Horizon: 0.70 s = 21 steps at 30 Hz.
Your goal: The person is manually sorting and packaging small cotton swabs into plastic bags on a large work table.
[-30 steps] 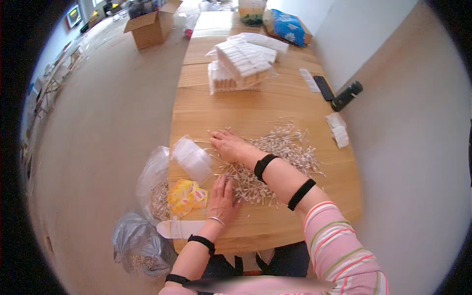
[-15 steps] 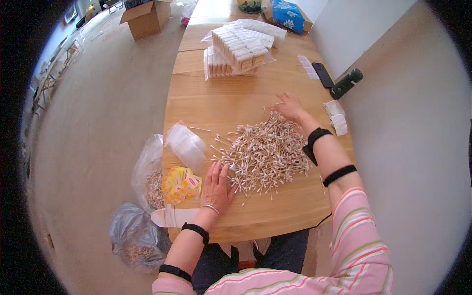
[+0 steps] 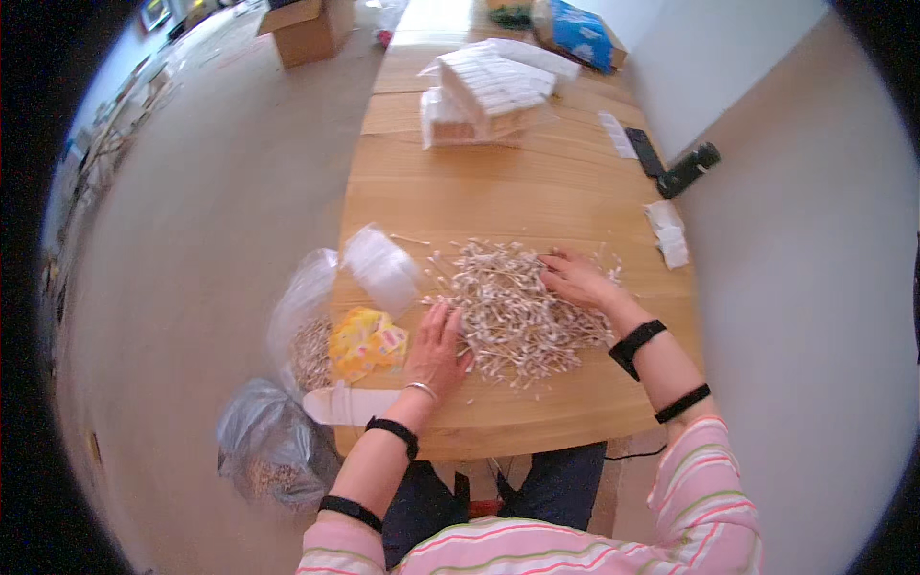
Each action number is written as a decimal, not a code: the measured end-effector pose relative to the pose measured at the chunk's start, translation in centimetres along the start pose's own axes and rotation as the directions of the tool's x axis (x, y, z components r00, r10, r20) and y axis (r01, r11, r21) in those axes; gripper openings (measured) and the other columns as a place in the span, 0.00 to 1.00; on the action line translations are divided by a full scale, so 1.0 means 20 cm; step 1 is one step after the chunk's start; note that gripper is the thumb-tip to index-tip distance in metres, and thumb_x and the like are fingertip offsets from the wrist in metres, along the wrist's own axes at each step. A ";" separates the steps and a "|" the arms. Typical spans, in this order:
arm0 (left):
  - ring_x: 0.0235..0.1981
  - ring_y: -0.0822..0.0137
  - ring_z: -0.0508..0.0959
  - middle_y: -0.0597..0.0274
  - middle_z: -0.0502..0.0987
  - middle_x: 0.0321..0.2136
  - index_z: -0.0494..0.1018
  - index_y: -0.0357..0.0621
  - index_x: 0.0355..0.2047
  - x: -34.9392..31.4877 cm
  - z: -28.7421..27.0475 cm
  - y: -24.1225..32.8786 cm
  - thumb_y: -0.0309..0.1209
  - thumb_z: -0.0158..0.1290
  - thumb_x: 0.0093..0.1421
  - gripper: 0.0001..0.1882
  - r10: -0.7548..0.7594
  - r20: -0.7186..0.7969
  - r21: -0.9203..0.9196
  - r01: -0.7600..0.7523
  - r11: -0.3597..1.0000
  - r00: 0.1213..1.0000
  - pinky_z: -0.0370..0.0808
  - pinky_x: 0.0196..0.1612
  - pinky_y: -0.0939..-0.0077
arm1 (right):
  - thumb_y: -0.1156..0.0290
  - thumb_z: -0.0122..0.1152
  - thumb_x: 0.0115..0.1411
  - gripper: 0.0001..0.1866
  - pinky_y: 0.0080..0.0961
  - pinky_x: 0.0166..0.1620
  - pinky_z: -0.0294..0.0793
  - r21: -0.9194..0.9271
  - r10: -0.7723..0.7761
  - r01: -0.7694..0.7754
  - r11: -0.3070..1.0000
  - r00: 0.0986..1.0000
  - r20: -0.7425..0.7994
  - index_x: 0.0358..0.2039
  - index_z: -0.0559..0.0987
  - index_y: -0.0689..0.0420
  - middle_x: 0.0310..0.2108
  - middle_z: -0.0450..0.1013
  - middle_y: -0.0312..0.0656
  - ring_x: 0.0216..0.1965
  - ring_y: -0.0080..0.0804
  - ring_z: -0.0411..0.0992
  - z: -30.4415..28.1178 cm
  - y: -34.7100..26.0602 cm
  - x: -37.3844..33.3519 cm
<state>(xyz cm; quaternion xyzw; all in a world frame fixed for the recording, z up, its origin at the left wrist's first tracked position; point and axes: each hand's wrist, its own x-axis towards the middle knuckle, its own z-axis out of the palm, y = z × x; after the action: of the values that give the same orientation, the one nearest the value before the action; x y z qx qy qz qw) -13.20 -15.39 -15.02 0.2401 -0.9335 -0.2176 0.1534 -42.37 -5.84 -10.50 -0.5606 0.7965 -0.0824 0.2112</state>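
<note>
A loose heap of cotton swabs [image 3: 513, 311] with white tips lies on the wooden table in front of me. My left hand [image 3: 438, 355] rests against the heap's left edge, palm down with its fingers stretched out. On the heap's upper right, my right hand [image 3: 577, 280] touches the swabs with fingers extended; its fingertips are partly lost among them. Left of the heap are a stack of clear plastic sleeves [image 3: 381, 268] and a pile of yellow printed cards [image 3: 367, 343]. One stray swab [image 3: 410, 239] lies beside the sleeves.
Bagged bundles of packed swabs [image 3: 489, 96] stand farther back on the table [image 3: 402, 187]. Along the right edge are a dark bottle [image 3: 688, 171], a phone [image 3: 644, 151] and folded tissue [image 3: 668, 235]. Plastic bags of swabs [image 3: 311, 340] hang or stand at the left edge.
My right hand has come from beyond the heap's far edge back onto its upper right. The heap's far side looks more gathered. My left hand stays at the left edge; the view has shifted slightly.
</note>
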 end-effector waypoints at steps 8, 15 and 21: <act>0.60 0.51 0.55 0.48 0.57 0.57 0.57 0.40 0.56 -0.03 -0.02 -0.03 0.38 0.56 0.50 0.35 0.036 -0.048 -0.038 -0.038 0.999 0.998 0.55 0.62 0.61 | 0.60 0.52 0.55 0.17 0.41 0.52 0.65 -0.199 0.021 0.002 0.980 0.993 0.113 0.42 0.77 0.55 0.42 0.73 0.50 0.53 0.45 0.63 -0.05 -0.61 0.43; 0.60 0.51 0.55 0.48 0.58 0.57 0.59 0.41 0.56 0.00 -0.02 0.01 0.37 0.56 0.49 0.34 0.018 -0.028 -0.071 -0.020 0.997 0.999 0.55 0.62 0.61 | 0.68 0.52 0.53 0.18 0.36 0.57 0.60 -0.187 -0.333 0.329 0.926 0.943 0.010 0.45 0.74 0.58 0.51 0.67 0.47 0.55 0.45 0.62 0.22 -0.75 0.60; 0.61 0.51 0.55 0.48 0.56 0.57 0.57 0.42 0.57 -0.01 0.00 -0.01 0.37 0.57 0.49 0.36 0.018 -0.042 -0.084 -0.022 0.996 0.999 0.54 0.62 0.62 | 0.67 0.52 0.53 0.18 0.40 0.60 0.55 -0.235 -0.315 0.347 0.908 0.935 0.163 0.45 0.75 0.54 0.50 0.68 0.42 0.57 0.46 0.61 0.14 -0.65 0.31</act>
<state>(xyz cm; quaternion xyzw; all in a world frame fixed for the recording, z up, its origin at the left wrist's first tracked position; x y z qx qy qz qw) -12.93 -15.53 -15.14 0.2286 -0.9225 -0.2501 0.1848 -31.74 -16.03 -9.68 -0.7144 0.6792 0.0223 0.1669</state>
